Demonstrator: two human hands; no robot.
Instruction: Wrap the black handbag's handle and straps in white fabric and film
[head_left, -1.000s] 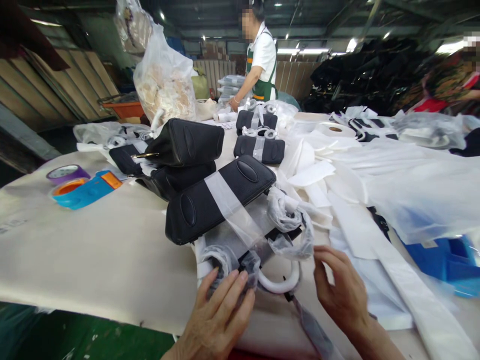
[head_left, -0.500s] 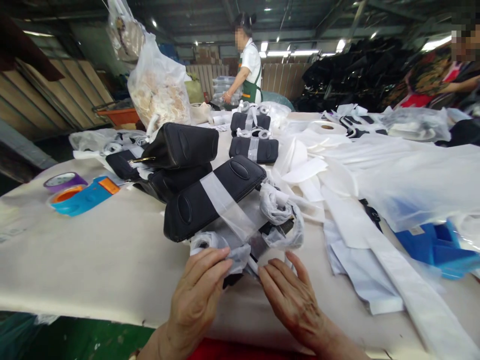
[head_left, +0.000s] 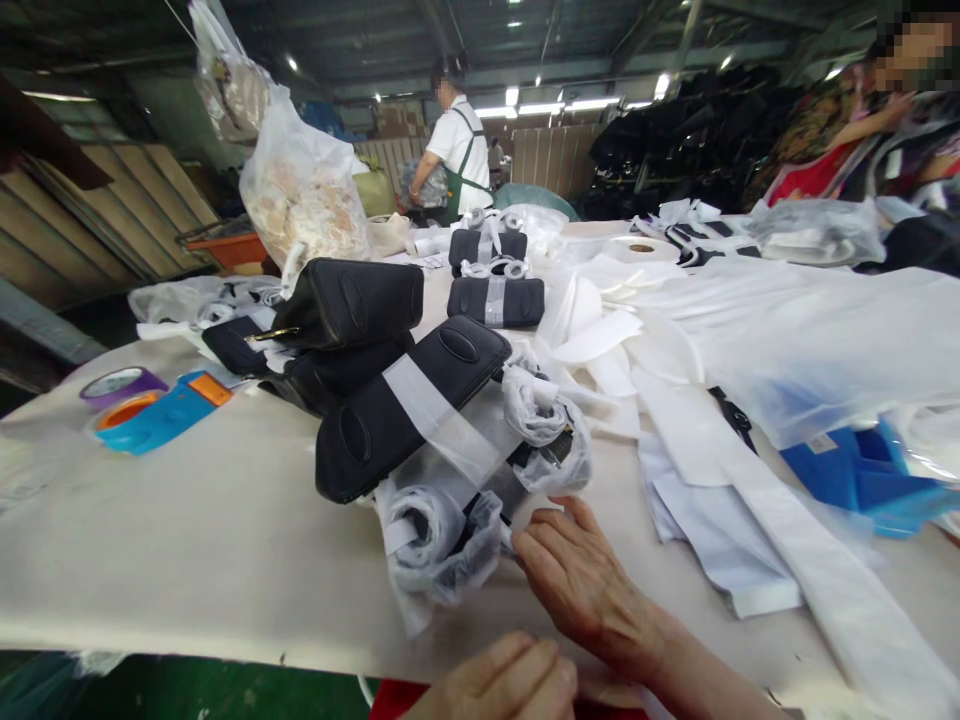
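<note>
A black handbag [head_left: 416, 400] lies tilted on the table, with a white band of wrap [head_left: 439, 415] around its middle. Coiled straps in clear plastic stick out at its near side, one coil [head_left: 424, 530] in front and another coil [head_left: 534, 405] at the right. My right hand [head_left: 581, 575] is by the near edge of the bag, its bent fingers closed on a whitish edge of the wrapping. Low in the picture, apart from the bag, is my left hand [head_left: 499, 685] with curled fingers; whatever they hold is hidden.
More black bags [head_left: 352, 305] are stacked behind on the left, near a blue tape dispenser [head_left: 165, 415] and a purple tape roll [head_left: 120, 385]. White strips [head_left: 795, 530] and a blue plastic holder [head_left: 862, 465] lie at right. A co-worker [head_left: 457, 150] stands beyond the table.
My left hand has let go of the front coil and drawn back toward the table's near edge, uncovering the coil. My right hand stays by the bag. The co-worker has turned away.
</note>
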